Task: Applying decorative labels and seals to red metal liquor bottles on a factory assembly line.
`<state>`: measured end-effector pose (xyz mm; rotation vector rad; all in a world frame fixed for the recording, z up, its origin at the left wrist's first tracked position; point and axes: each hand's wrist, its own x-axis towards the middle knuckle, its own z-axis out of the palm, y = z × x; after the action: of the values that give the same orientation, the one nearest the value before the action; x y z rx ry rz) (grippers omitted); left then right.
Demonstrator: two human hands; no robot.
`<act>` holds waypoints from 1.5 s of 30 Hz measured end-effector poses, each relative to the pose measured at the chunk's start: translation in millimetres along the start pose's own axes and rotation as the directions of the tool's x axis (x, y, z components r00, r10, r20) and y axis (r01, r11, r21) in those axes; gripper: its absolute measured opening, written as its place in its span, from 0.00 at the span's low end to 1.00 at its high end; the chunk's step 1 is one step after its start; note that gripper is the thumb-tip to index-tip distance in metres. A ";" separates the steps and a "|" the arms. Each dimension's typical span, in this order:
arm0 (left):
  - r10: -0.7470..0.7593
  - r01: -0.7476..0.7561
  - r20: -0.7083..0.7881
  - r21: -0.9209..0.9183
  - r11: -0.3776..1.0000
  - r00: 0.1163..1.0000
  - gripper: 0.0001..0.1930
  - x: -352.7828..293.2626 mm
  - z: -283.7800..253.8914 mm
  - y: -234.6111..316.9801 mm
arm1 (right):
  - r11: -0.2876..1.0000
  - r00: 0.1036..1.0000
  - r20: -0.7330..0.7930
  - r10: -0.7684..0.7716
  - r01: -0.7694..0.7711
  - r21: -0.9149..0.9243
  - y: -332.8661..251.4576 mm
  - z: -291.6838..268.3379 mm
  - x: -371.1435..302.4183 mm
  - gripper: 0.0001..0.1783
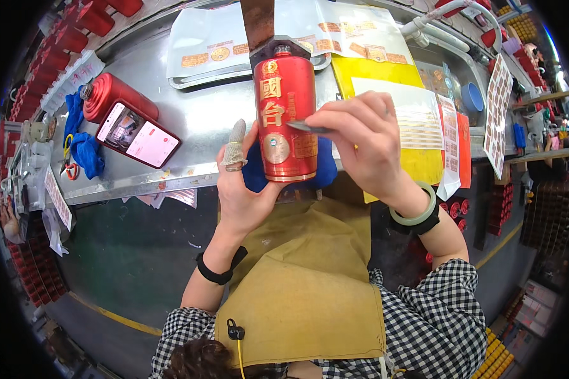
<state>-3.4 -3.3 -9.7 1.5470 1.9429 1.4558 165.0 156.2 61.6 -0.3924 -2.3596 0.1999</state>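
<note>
A red bottle point(287, 151) with raised gold characters and a round gold emblem lies in front of me, its neck pointing away. My left hand point(245, 201) grips it at the lower left, with a pale cover on one upright finger; part of this hand is hidden behind the bottle. My right hand point(367, 145) is closed in a pinch on dark, slim tweezers point(305, 127). Their tip is over the bottle's front, by a small strip of lettering right of the large characters. Blue cloth point(326, 168) shows under the bottle.
On the metal bench point(202, 107) a second red bottle point(115, 95) lies left, beside a lit phone point(138, 134), blue cloth point(87, 155) and scissors point(71, 169). Gold sticker sheets point(218, 41) lie at the back. A yellow sheet point(423, 165) and blue cup point(471, 96) are right.
</note>
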 end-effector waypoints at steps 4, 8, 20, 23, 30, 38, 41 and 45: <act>-0.045 0.051 0.056 -0.109 0.993 0.997 0.52 0.2 3.4 -9.8 | 0.983 0.994 0.100 -0.052 0.033 0.183 -35.8 -0.8 -34.1 0.12; -0.067 0.074 0.101 -0.062 0.995 0.993 0.51 0.4 -3.4 -9.1 | 0.965 0.998 0.007 0.059 -0.058 0.255 -23.6 -6.6 -22.2 0.16; -0.073 0.070 0.185 0.021 0.997 0.980 0.44 8.5 -8.4 -6.0 | 0.972 0.987 -0.048 0.156 -0.144 0.186 -17.2 -4.6 -28.8 0.16; -0.096 0.093 0.209 0.026 0.995 0.973 0.46 12.4 -6.6 -6.8 | 0.974 0.996 0.011 0.092 -0.093 0.208 -27.0 -1.1 -43.4 0.16; -0.112 0.104 0.093 0.087 0.991 0.989 0.63 17.4 2.7 16.8 | 0.987 0.990 -0.053 0.129 -0.124 0.100 -12.0 -8.0 -21.5 0.13; -0.039 0.034 0.031 0.145 0.989 0.999 0.52 12.4 2.2 12.6 | 0.955 0.984 0.112 0.138 -0.162 0.247 -24.0 -17.4 -36.0 0.14; -0.049 0.041 0.064 0.129 0.991 0.997 0.53 11.5 -0.2 10.2 | 0.972 0.984 -0.020 0.178 -0.172 0.162 -10.2 -12.1 -27.7 0.14; -0.093 0.086 0.106 0.064 0.994 0.990 0.54 14.3 -0.7 10.1 | 0.974 0.987 -0.025 0.158 -0.151 0.167 -19.4 0.1 -44.3 0.14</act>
<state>-3.7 7.7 3.8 1.5096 1.9808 1.2618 191.3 123.1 38.1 -0.4949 -2.2560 0.4537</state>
